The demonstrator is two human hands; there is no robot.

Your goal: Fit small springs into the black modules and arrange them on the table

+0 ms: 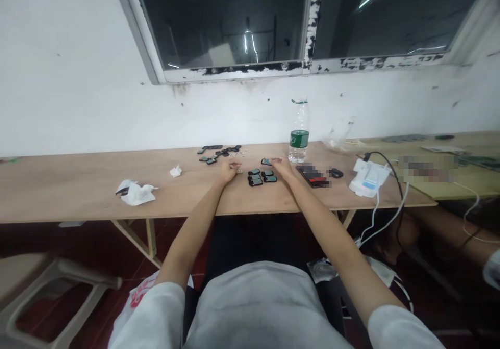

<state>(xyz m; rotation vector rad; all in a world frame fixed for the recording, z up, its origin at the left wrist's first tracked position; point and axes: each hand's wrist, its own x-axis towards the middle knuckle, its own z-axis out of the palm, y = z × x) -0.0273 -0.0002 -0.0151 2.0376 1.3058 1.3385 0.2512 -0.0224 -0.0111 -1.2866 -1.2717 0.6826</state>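
Note:
My right hand [283, 166] pinches the right end of a small flat black-framed piece with a grey-green face [266, 162], at or just above the table. To the left, my left hand [229, 171] rests low over the table with its fingers curled. What those fingers hold, if anything, is too small to make out. Small pale bits [239, 171] lie beside its fingertips. Between my hands, several similar black-framed pieces [255, 181] sit in a tight group. Beyond my left hand are more such pieces [211, 160], loosely scattered, with tiny light parts [242, 153] near them.
A water bottle with a green label [299, 139] stands behind my right hand. Further right lie a dark phone-like object [312, 176], a black mouse [336, 173] and a white power strip [368, 178] with cables. Crumpled tissue [137, 193] lies left. Another person's arm shows at far right.

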